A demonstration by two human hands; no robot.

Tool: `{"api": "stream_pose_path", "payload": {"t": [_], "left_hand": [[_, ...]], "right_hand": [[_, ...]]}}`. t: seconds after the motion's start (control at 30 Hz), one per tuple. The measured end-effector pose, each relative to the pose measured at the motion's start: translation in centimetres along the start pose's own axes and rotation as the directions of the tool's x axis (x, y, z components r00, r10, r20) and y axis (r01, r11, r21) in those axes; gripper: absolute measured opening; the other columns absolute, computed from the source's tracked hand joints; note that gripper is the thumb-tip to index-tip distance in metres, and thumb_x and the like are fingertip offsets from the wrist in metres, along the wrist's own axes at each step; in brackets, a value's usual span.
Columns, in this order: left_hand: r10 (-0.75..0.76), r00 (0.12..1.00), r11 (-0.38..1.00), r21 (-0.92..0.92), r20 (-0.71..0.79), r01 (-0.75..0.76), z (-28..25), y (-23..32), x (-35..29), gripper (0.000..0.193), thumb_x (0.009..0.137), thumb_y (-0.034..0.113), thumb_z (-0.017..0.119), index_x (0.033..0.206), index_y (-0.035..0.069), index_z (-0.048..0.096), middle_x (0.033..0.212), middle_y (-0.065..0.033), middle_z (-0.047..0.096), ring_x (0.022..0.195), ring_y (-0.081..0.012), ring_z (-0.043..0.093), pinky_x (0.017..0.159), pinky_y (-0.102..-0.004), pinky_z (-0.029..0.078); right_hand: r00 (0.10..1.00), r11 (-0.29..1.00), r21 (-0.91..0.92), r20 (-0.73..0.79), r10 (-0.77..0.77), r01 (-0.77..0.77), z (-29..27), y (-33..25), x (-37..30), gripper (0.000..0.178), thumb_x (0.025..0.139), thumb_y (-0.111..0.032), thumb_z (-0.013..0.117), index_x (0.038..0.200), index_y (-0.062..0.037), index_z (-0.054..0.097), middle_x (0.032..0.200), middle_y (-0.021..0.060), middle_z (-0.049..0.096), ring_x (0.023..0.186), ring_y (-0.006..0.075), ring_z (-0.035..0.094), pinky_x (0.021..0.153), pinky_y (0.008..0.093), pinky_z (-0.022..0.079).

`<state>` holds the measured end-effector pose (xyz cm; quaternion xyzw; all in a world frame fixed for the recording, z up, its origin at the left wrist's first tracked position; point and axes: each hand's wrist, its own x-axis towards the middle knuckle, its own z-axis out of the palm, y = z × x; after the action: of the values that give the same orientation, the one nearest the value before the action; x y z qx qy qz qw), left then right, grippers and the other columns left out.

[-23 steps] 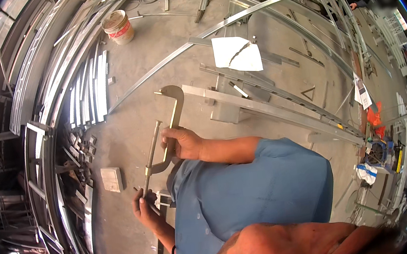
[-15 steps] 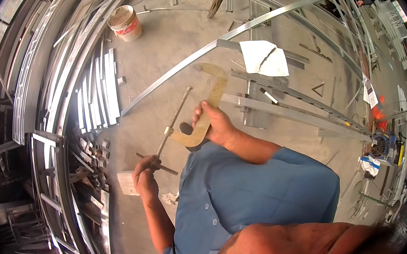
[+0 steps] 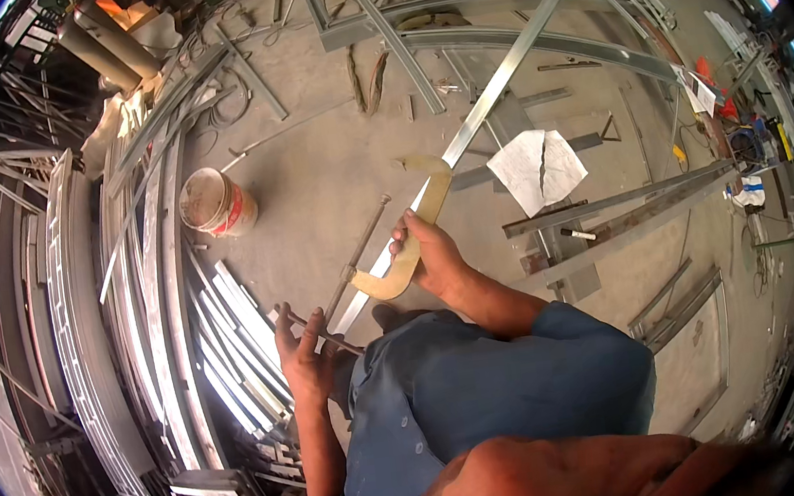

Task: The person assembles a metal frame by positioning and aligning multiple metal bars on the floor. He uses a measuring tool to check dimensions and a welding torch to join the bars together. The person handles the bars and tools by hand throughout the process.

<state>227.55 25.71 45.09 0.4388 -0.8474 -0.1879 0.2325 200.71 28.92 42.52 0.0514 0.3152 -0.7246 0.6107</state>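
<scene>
A gold-coloured C-clamp (image 3: 434, 197) is held up in front of my body, its long threaded screw slanting down toward the left. My right hand (image 3: 435, 257) is closed round the clamp's curved frame. At the lower end of the screw, my left hand (image 3: 304, 357) has its fingers about the thin sliding handle bar (image 3: 339, 340); part of its grip is hidden. Beyond the clamp, a long bright metal bar (image 3: 505, 74) runs diagonally, partly covered by the clamp and my right hand.
A dirty white bucket (image 3: 234, 214) stands at the left beside stacked metal profiles (image 3: 166, 304). Cut strips (image 3: 239, 364) lie nearer. To the right are a torn white sheet (image 3: 537, 173), a marker (image 3: 579, 234) and steel bars (image 3: 645, 188). Gas cylinders (image 3: 100, 51) are at the far left.
My view has turned and shifted, bringing the bucket lower and the cylinders into sight. Both hands stay on the clamp; the left hand's fingers have spread somewhat on the handle bar.
</scene>
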Motion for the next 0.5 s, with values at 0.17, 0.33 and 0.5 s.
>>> {"api": "stream_pose_path", "payload": {"t": [0.17,0.33,0.5], "left_hand": [[-0.009,0.987,0.907,-0.415,0.161,0.076,1.0,-5.1,9.8,0.041,0.084,0.017,0.075,0.122,0.006,0.067,0.128,-0.0240,0.057,0.099,-0.0295,0.065,0.085,-0.0374,0.053],[-0.113,0.876,0.570,-0.692,0.469,0.443,4.5,-9.8,20.5,0.037,0.096,0.023,0.067,0.121,-0.004,0.063,0.094,-0.0129,0.072,0.080,-0.0170,0.065,0.073,-0.0289,0.052],[0.015,0.770,0.339,-0.728,0.638,0.596,9.5,-17.2,32.3,0.033,0.098,0.022,0.065,0.119,-0.003,0.061,0.095,-0.0101,0.071,0.082,-0.0164,0.064,0.074,-0.0293,0.050]], "right_hand": [[0.982,0.983,-0.045,-0.057,-0.182,0.180,4.7,-1.9,6.0,0.024,0.101,-0.035,0.057,0.090,-0.0136,0.053,0.081,0.0001,0.055,0.075,0.0171,0.057,0.070,0.0340,0.048],[0.937,0.949,-0.072,-0.155,-0.315,0.307,7.5,-3.2,13.7,0.025,0.101,-0.035,0.058,0.089,-0.0136,0.051,0.081,-0.0003,0.053,0.074,0.0165,0.055,0.069,0.0340,0.047],[0.872,0.902,-0.177,-0.240,-0.427,0.393,11.2,-4.7,24.4,0.028,0.100,-0.038,0.058,0.089,-0.0130,0.051,0.082,-0.0004,0.052,0.074,0.0152,0.055,0.066,0.0330,0.047]]}}
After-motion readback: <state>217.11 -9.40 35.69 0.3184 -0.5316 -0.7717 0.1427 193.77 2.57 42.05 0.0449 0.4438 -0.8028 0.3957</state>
